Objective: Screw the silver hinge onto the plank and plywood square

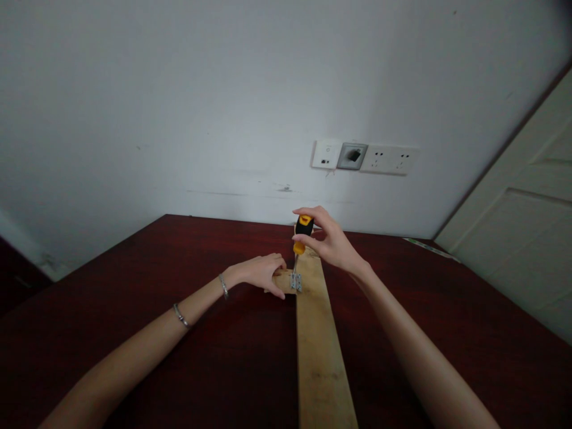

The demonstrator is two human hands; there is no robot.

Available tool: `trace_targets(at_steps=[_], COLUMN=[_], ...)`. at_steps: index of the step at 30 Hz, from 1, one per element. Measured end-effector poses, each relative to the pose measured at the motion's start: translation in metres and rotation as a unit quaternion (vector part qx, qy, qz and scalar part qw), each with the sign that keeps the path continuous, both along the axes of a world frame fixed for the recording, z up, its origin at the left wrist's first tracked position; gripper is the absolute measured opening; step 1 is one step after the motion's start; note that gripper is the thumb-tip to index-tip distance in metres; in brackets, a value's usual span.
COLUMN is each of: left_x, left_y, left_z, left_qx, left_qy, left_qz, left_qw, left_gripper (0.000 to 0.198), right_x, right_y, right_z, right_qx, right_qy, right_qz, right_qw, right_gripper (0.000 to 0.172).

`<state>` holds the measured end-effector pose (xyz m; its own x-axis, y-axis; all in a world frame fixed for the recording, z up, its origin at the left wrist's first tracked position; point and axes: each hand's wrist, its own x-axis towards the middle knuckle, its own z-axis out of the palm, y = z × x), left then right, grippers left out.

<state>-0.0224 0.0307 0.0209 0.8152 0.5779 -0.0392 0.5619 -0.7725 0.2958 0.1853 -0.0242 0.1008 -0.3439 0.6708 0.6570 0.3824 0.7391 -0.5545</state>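
Observation:
A long pale wooden plank [319, 351] lies on a dark red table [187, 262], running away from me. A small metal hinge [296, 282] sits on the plank's left edge, bridging to a small wooden block [285, 282]. My left hand [259, 271] is curled over that block, pressing it against the plank. My right hand [328, 238] grips the yellow and black handle of a screwdriver [302, 233], held upright with its tip on the hinge.
A white wall rises behind the table, with a row of sockets and a switch plate [364, 157]. A pale door [518, 232] stands at the right. A thin strip-like object [431, 247] lies at the table's far right edge.

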Motion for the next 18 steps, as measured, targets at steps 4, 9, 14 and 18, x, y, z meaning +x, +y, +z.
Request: trace_targets(at_steps=[4, 9, 14, 18], left_x=[0.0000, 0.0005, 0.0005, 0.0007], left_y=[-0.0001, -0.0003, 0.0000, 0.0002], left_z=[0.0000, 0.0006, 0.0011, 0.0015], left_qx=[-0.005, -0.004, -0.006, 0.005], left_qy=[-0.001, -0.003, -0.001, 0.005], left_qz=[0.002, -0.002, 0.005, -0.006], left_qw=[1.000, 1.000, 1.000, 1.000], left_gripper=[0.069, 0.069, 0.069, 0.070], right_x=[-0.0017, -0.0008, -0.0037, -0.0032], right_y=[-0.0017, -0.0009, -0.0005, 0.0008], right_z=[0.0007, 0.0004, -0.0017, -0.0031], right_qx=[-0.001, -0.017, 0.011, -0.029], right_qy=[-0.010, 0.000, 0.005, 0.008], right_qz=[0.020, 0.051, 0.012, 0.063], right_qw=[1.000, 0.999, 1.000, 0.998], right_gripper=[0.054, 0.050, 0.057, 0.062])
